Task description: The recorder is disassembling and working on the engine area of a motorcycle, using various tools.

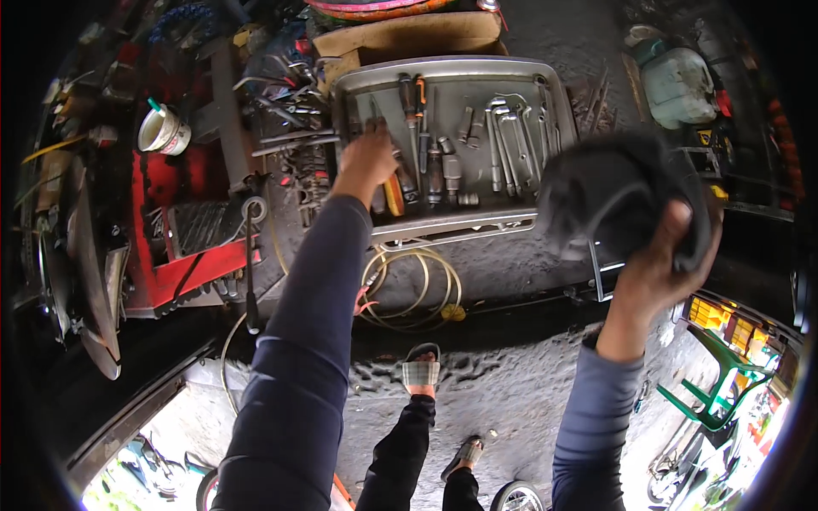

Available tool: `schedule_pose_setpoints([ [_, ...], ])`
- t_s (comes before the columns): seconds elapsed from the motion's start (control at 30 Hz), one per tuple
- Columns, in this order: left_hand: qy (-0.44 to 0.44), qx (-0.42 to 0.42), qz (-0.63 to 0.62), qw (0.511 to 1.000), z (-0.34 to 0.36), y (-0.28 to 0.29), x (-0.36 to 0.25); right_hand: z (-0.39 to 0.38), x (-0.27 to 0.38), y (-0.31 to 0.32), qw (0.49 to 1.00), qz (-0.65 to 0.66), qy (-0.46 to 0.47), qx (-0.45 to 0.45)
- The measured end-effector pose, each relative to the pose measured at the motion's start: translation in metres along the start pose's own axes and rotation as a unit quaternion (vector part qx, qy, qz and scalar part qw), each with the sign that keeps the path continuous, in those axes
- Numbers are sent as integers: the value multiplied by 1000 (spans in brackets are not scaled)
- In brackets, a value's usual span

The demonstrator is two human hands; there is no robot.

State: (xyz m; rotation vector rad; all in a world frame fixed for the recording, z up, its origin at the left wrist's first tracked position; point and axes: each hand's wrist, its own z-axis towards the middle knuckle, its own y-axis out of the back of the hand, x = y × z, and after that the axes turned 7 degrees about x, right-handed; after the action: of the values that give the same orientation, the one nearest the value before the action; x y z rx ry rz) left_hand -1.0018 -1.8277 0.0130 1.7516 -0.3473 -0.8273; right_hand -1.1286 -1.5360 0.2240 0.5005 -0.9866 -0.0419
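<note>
From my end I see a smooth metal tray, glossy steel wrenches, matt black cloth, a dull cardboard box and rough grey floor; the tub, dimly lit, is probably plastic.

L fisheye cam on head, faces down; R hand nr.

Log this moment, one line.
left hand: at orange-handled tool, metal tray | right hand: gripping dark cloth item | wrenches: tray's right half
</note>
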Motion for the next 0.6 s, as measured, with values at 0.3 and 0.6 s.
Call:
schedule_pose_setpoints([
  [0.3,-41,166,184,968,-7,-3,20,-193,-35,-22,910,-254,-174,279],
  [0.6,-67,208,39,975,-48,45,-3,-277,20,-32,870,-58,-337,354],
])
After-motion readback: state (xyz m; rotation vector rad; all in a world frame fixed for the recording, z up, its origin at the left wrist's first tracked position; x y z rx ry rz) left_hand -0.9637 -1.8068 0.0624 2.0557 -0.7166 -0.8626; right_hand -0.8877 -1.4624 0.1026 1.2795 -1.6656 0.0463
